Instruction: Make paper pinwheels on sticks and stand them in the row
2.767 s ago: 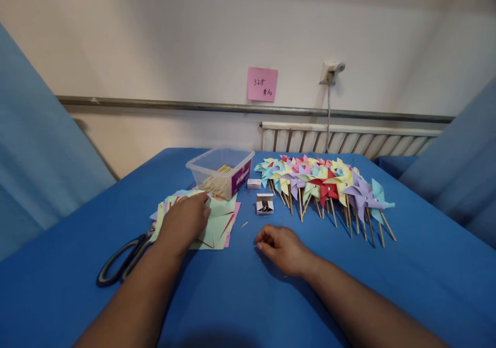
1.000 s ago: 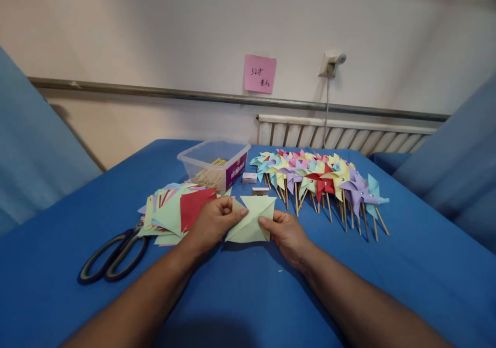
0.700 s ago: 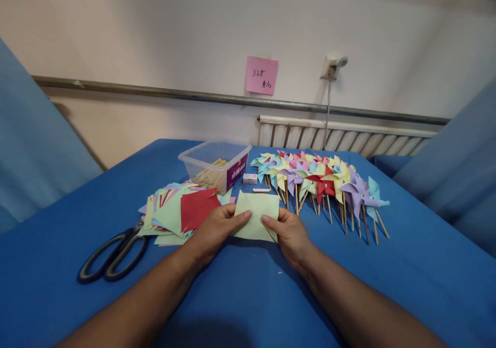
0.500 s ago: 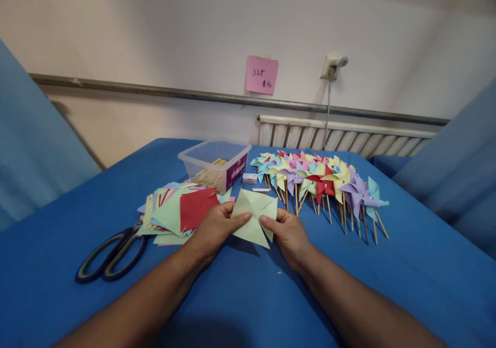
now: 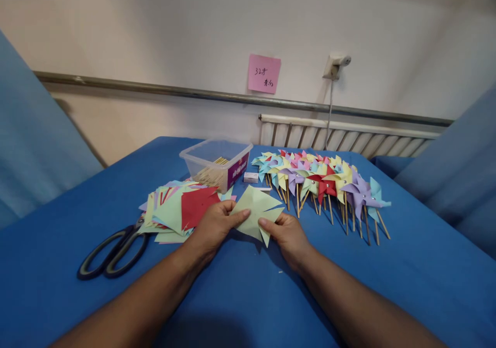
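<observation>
A pale green paper square (image 5: 253,206), slit inward from its corners, is held up between my two hands over the blue cloth. My left hand (image 5: 217,224) pinches its left side, thumb on top. On the right side, my right hand (image 5: 289,234) grips the paper near a slit, its thumb pressed on the face. Fingers under the sheet are hidden. Just left of my left hand lies a pile of coloured paper squares (image 5: 166,208), a red square (image 5: 197,206) uppermost. Beside the pile rest dark-handled scissors (image 5: 112,252), their blades under the paper.
A clear plastic tub (image 5: 215,157) of wooden sticks stands behind the pile, with a small white box (image 5: 250,177) beside it. Many finished pinwheels (image 5: 327,185) lie at the right on the blue cloth (image 5: 240,301). Behind are a wall rail (image 5: 186,94) and a radiator (image 5: 310,131).
The green paper has turned a little, and the slits at its right now spread wider apart. Both hands keep their hold. The whole view has shifted slightly.
</observation>
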### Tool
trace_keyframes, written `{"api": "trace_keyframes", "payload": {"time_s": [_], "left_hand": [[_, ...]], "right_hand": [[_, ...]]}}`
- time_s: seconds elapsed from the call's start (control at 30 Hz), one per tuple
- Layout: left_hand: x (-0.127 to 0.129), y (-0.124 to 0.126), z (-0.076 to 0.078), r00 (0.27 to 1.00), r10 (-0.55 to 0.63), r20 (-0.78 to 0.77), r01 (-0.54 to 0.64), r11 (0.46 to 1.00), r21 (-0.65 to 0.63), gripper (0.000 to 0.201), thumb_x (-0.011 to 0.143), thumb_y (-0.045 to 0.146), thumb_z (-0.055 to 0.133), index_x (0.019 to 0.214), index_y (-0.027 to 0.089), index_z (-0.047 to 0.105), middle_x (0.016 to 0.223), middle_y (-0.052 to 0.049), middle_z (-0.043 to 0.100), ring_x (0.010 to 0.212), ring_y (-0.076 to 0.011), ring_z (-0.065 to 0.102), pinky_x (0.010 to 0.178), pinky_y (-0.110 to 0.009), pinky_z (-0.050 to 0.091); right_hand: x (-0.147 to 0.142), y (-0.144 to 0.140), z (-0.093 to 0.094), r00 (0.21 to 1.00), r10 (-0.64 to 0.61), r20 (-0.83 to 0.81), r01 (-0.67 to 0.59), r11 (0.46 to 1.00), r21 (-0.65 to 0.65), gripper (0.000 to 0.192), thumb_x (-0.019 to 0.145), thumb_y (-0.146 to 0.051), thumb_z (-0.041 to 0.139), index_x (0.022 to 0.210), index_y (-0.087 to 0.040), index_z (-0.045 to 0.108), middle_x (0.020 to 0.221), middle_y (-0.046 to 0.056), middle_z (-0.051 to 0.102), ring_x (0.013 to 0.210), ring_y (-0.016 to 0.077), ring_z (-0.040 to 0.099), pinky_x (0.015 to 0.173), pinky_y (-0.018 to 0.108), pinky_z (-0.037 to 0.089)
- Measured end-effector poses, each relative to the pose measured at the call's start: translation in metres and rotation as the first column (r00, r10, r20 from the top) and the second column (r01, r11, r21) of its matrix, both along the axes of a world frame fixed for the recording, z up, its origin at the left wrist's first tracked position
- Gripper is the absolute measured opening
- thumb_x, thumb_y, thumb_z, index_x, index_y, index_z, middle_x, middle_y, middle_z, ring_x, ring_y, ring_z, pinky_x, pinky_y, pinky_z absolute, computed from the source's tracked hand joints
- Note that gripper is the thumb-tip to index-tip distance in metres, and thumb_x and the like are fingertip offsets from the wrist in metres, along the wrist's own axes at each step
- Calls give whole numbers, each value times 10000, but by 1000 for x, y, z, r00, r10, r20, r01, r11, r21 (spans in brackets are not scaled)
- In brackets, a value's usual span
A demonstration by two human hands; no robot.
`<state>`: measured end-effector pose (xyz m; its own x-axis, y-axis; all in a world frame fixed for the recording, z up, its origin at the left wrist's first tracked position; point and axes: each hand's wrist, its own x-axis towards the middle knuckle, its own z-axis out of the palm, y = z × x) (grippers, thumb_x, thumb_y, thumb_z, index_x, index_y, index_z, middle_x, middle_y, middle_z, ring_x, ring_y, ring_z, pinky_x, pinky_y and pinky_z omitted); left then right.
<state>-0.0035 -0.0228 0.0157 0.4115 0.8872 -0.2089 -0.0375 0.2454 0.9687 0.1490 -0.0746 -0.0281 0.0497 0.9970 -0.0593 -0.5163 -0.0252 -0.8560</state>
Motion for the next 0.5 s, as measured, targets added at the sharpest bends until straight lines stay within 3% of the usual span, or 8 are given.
{"api": "trace_keyframes", "payload": {"time_s": [0.2, 0.37, 0.5], "left_hand": [[-1, 1, 2, 998, 53, -36, -51, 997, 59, 299, 642, 348, 778, 647, 137, 567, 579, -2, 637, 486, -111, 560, 485, -213, 404], [-1, 0, 4, 1000, 19, 24, -19, 1000, 0, 270, 679, 341, 757, 772, 125, 624, 666, -35, 677, 546, -134, 603, 533, -236, 448], [-1, 0, 9, 996, 1, 94, 4, 998, -57, 262, 694, 295, 754, 855, 120, 646, 646, -27, 674, 536, -125, 597, 540, -233, 458]], "right_hand": [[0, -3, 5, 999, 24, -21, -24, 999, 22, 377, 625, -311, 817, 957, -161, 723, 963, 86, 741, 836, 231, 685, 901, 430, 458], [1, -4, 3, 998, 66, 16, -66, 998, 13, 379, 643, -353, 806, 948, -144, 724, 888, 87, 740, 773, 205, 671, 838, 388, 473], [1, -1, -1, 999, 40, 35, -39, 999, -28, 356, 703, -462, 739, 818, -125, 720, 748, 78, 711, 625, 156, 611, 667, 313, 473]]}}
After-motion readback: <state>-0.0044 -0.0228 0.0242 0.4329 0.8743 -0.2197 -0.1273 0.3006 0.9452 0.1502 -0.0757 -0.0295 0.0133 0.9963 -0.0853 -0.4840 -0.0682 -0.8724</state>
